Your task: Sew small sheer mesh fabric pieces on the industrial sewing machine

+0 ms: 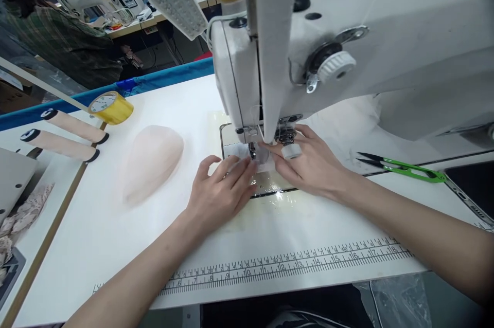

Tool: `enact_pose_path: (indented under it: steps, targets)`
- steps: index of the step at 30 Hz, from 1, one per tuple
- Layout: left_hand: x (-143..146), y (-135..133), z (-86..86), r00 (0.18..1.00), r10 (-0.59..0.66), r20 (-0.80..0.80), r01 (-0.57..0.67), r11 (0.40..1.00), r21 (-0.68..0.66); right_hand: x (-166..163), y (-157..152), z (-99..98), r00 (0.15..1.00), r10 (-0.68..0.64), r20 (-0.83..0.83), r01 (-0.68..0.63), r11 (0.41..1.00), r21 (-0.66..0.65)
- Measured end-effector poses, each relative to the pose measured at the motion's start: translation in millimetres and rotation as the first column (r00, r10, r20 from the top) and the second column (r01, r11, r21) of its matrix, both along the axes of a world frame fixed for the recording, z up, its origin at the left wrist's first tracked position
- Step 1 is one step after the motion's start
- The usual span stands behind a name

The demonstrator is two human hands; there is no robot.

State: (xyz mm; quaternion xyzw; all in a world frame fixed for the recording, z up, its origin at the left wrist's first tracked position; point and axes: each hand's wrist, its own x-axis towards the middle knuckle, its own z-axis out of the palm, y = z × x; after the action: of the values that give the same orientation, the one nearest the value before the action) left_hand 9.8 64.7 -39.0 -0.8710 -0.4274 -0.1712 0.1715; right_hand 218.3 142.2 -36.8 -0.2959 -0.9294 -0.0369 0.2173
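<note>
A small piece of sheer pale fabric (264, 158) lies under the presser foot (252, 151) of a white sewing machine (239, 71). My left hand (222, 186) rests palm down in front of the foot, fingers spread and fingertips at the fabric's near edge. From the other side, my right hand (309, 166) reaches in beside the needle, its fingers stretched apart and touching the fabric. The machine's lower knob (291, 151) covers part of that hand. To the left of my left hand lies a pale pink, rounded, sheer fabric piece (154, 161).
Green thread snips (415, 169) lie at the right beside a dark phone-like device (473, 184). Yellow tape (111, 108) and two thread spools (62, 145) are at the left. A printed ruler (285, 265) runs along the front edge. Another person (57, 40) sits beyond the table.
</note>
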Motion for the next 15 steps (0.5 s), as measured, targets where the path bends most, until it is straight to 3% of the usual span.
enact_pose_path:
  steps: [2, 4, 6, 9, 11, 13, 15]
  targets:
    - [-0.8, -0.1, 2.5, 0.998, -0.065, -0.009, 0.064, 0.994, -0.087, 1.3, 2.0, 0.8, 0.999, -0.007, 0.040, 0.007, 1.000, 0.011]
    - [-7.6, 1.3, 6.8, 0.998, -0.052, -0.022, 0.049, 0.991, -0.128, 3.7, 1.8, 3.2, 0.999, -0.004, 0.034, 0.003, 0.999, 0.049]
    - [-18.2, 2.6, 12.0, 0.994, 0.107, -0.019, -0.107, 0.994, -0.025, 6.8, 0.6, 6.7, 1.000, -0.009, -0.004, 0.010, 0.996, 0.093]
    - [-27.2, 0.4, 17.6, 0.934, 0.351, 0.068, -0.357, 0.923, 0.145, 11.0, 0.6, 9.0, 0.999, -0.019, 0.040, 0.012, 0.987, 0.159]
    - [-22.8, -3.3, 17.5, 0.949, 0.296, 0.108, -0.306, 0.948, 0.087, 13.0, 1.6, 7.8, 0.994, -0.016, 0.112, -0.005, 0.983, 0.186]
    - [-14.3, -5.8, 14.5, 0.986, 0.139, 0.095, -0.132, 0.989, -0.071, 14.3, 1.4, 6.1, 0.990, 0.014, 0.143, -0.040, 0.982, 0.183]
    - [-9.8, -5.0, 10.6, 0.989, 0.138, 0.053, -0.128, 0.978, -0.168, 14.6, -2.0, 5.3, 0.990, 0.066, 0.127, -0.086, 0.984, 0.158]
